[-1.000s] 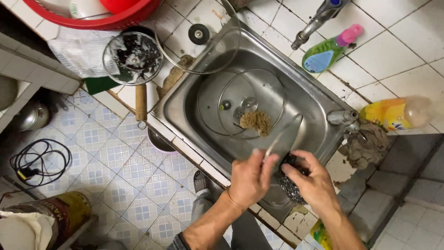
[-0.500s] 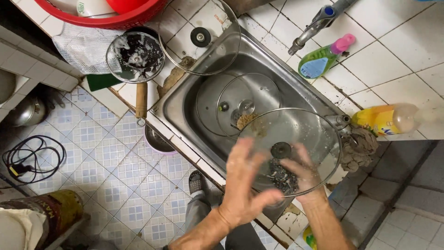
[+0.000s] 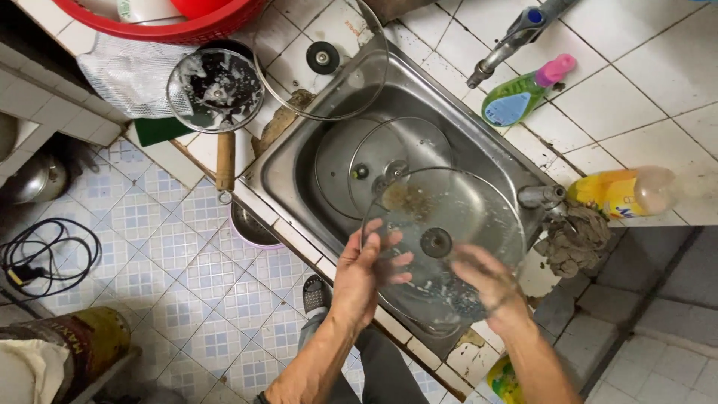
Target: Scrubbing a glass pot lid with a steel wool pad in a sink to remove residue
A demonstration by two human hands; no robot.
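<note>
I hold a large round glass lid [image 3: 449, 217] with a dark centre knob above the front of a steel sink [image 3: 288, 161]. My left hand [image 3: 365, 275] grips the lid's left rim, fingers spread over the glass. My right hand [image 3: 488, 283] is blurred against the lid's lower right face, and a dark scouring pad seems to sit under its fingers. Soap suds streak the lid's lower part. Two more lids [image 3: 374, 161] lie flat in the basin beneath.
Another big glass lid [image 3: 329, 67] leans at the sink's back left corner. A soapy small lid [image 3: 215, 90] covers a wooden-handled pan. Also here are a red basin [image 3: 179, 26], a faucet [image 3: 516, 34], a green spray bottle [image 3: 520, 97], a yellow bottle [image 3: 621, 193], a rag [image 3: 577, 238] and a floor cable [image 3: 45, 254].
The lid, held edge-on and low a second ago, has been turned to face me and lifted. My left hand has shifted to its left rim, and my right hand keeps moving over the glass.
</note>
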